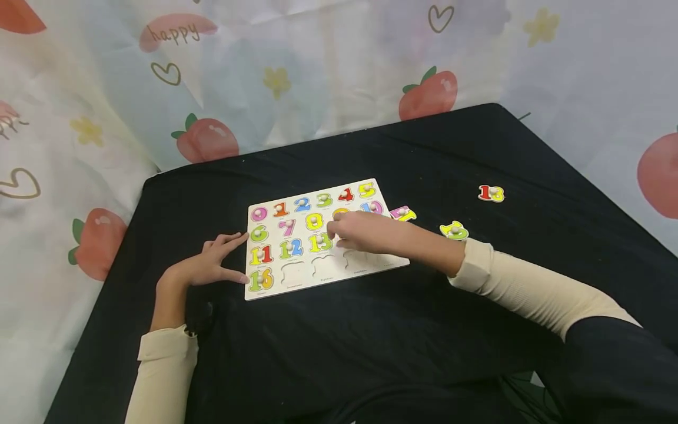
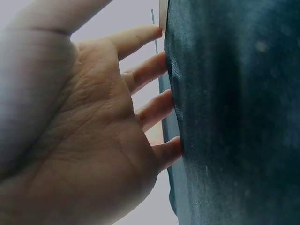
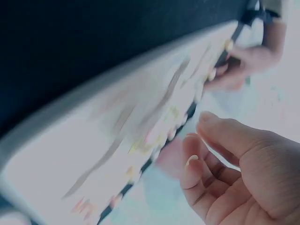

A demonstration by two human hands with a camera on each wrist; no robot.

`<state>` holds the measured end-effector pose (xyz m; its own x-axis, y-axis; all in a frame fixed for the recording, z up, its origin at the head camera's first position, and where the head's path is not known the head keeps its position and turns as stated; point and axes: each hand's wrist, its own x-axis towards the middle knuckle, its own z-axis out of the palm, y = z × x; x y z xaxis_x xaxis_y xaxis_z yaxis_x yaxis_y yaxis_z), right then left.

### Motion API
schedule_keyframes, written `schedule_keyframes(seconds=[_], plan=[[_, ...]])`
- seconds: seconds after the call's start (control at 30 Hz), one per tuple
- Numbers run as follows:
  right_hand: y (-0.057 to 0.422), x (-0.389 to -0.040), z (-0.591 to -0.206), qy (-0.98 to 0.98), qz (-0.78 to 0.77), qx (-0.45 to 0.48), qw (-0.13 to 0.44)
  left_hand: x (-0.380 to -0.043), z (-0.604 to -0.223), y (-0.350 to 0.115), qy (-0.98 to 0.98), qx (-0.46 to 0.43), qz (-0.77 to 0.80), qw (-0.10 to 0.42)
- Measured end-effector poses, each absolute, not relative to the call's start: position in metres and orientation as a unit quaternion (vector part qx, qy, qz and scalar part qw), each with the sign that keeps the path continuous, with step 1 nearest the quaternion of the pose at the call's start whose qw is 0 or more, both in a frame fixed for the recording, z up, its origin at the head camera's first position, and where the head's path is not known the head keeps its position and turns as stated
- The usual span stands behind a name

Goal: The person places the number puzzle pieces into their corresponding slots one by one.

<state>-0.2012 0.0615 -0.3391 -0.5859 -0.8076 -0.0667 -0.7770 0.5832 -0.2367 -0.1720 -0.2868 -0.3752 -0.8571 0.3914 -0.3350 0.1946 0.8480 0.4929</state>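
Observation:
A white number puzzle board (image 1: 276,274) with colourful knobbed number pieces lies on the black cloth. My left hand (image 1: 209,265) is at its left edge, thumb and fingers spread, fingertips right at the rim; the left wrist view shows those fingers (image 2: 152,110) nearly straight. Over the right half of the board is my right hand (image 1: 360,231), hiding some numbers. In the right wrist view its thumb (image 3: 225,133) and loosely bent fingers hold nothing visible. Along the bottom row, the 16 piece (image 1: 261,280) sits at the left, with bare outlined recesses beside it.
Right of the board lie a pink-and-yellow piece (image 1: 404,214), close to its edge, and a yellow-and-green piece (image 1: 454,231) near my right sleeve. Farther back is a red-and-yellow 18 piece (image 1: 491,193). A printed curtain (image 1: 328,76) hangs behind the black table (image 1: 201,188).

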Motion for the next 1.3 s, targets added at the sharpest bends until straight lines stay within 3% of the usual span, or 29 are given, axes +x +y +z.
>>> schedule_keyframes(seconds=[0.3,0.53,0.77,1.07,1.3], plan=[[0.141,-0.232,-0.331,0.927,-0.118,-0.347,0.076,-0.170,-0.372,-0.285,0.936,0.158,0.230,0.216],[0.175,-0.250,-0.347,0.923,-0.130,-0.348,0.104,-0.169,-0.374,-0.285,0.937,0.153,0.230,0.214],[0.184,-0.254,-0.357,0.919,-0.132,-0.354,0.110,-0.170,-0.372,-0.284,0.934,0.157,0.235,0.217],[0.182,-0.249,-0.341,0.932,-0.125,-0.332,0.078,-0.171,-0.373,-0.286,0.936,0.153,0.229,0.220],[0.166,-0.238,-0.331,0.933,-0.125,-0.324,0.087,-0.171,-0.372,-0.285,0.934,0.155,0.235,0.219]])
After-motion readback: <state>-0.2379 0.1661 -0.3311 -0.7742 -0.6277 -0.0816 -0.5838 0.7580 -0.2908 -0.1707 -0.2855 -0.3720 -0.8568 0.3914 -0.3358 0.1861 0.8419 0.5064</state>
